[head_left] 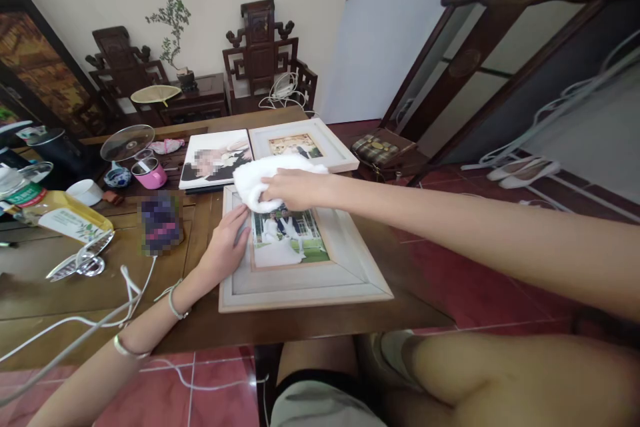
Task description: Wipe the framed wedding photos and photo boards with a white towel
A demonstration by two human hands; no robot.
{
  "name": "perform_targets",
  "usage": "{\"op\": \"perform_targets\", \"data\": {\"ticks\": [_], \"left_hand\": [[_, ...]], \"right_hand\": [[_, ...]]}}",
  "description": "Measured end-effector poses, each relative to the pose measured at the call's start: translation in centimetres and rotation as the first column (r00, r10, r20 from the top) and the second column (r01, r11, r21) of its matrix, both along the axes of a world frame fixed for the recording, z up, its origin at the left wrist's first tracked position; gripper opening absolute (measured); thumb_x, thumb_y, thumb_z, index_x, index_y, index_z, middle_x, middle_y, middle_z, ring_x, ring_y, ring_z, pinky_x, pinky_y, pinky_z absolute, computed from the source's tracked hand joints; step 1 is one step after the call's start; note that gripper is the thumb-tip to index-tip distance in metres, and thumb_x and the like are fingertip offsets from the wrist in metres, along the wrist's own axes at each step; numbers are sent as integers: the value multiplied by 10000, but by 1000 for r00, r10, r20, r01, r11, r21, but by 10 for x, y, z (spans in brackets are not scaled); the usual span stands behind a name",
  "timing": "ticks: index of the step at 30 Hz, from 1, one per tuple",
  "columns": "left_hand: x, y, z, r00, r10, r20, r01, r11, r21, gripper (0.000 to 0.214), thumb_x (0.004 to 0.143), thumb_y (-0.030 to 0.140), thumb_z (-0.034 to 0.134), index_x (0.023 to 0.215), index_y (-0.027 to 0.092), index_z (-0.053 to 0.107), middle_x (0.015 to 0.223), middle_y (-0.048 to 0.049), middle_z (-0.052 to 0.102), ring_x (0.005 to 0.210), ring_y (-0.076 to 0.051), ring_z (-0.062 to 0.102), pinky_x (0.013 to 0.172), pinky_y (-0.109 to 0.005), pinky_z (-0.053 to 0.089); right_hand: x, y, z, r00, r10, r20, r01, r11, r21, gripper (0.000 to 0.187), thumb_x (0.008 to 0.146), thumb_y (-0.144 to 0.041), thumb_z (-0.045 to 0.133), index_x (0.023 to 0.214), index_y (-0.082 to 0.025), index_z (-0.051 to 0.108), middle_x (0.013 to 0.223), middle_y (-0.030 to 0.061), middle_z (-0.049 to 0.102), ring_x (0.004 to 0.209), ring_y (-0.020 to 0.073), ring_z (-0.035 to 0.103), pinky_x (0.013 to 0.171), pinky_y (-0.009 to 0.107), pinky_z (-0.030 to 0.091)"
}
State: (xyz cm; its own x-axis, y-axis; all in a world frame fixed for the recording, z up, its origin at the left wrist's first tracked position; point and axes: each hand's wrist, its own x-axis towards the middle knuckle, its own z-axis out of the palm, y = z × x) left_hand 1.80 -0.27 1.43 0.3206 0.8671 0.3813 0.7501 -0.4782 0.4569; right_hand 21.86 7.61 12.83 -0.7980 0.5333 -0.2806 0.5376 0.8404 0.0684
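Observation:
A large white-framed wedding photo [320, 273] lies flat on the dark wooden table [210, 323] in front of me. My left hand [227, 243] rests flat on the frame's left edge, fingers stretched out. My right hand [290, 190] is closed on a white cloth [250, 180] and presses it against the upper part of the picture glass. Behind it lie a second white-framed photo [305, 145] and an unframed photo print [215, 160].
On the table's left stand a pink cup [149, 175], a blue-white pot [117, 177], a yellow tray [65, 213], a metal dish [83, 260], a blurred dark object [160, 223] and white cables [127, 293]. Carved wooden chairs [265, 57] line the far wall. My knees are below the table edge.

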Motion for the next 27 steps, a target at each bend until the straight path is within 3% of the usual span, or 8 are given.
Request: {"op": "perform_targets", "data": {"ticks": [6,11,16,22,24,27], "left_hand": [[7,3,-4,1000,9,-1,-9,1000,3,422,960,244,452,1337,87,558,1408,-190,552,1341,-289,494,1144,-489,386],[17,3,-2,1000,13,22,-14,1000,20,404,956,189,417,1311,92,584,1390,-184,571,1327,-277,513,1138,-493,396],[16,3,-10,999,5,53,-7,999,38,478,878,47,364,1300,54,588,1392,-194,565,1327,-260,514,1150,-467,388],[9,1,-9,999,8,53,-10,1000,30,540,834,-1,350,1317,79,579,1410,-176,554,1331,-244,510,1154,-471,381],[9,2,-6,999,3,53,-5,1000,25,536,835,1,351,1317,64,579,1409,-183,553,1334,-248,507,1155,-470,379],[8,2,-5,999,-6,46,5,1000,10,530,834,3,353,1312,36,579,1402,-197,555,1335,-259,505,1159,-468,375]], "right_hand": [[64,4,-2,975,-217,47,221,971,-87,536,734,15,470,1181,-193,680,1026,114,630,812,199,565,645,292,360],[98,-9,-6,960,-277,50,281,955,-92,503,725,48,426,1104,-147,692,985,124,623,829,211,567,681,296,375],[95,-55,-8,936,-337,103,350,921,-171,450,738,50,414,1032,-132,701,1000,139,621,757,199,576,583,293,345],[76,-123,28,923,-273,272,371,819,-437,353,693,25,532,900,-191,718,886,71,637,545,137,476,469,282,277],[72,-131,34,927,-271,259,363,817,-448,340,672,34,533,855,-191,710,865,63,640,497,115,429,449,280,251],[68,-124,31,928,-280,247,361,841,-402,383,690,34,504,915,-194,714,885,73,648,560,137,481,461,271,270]]}}
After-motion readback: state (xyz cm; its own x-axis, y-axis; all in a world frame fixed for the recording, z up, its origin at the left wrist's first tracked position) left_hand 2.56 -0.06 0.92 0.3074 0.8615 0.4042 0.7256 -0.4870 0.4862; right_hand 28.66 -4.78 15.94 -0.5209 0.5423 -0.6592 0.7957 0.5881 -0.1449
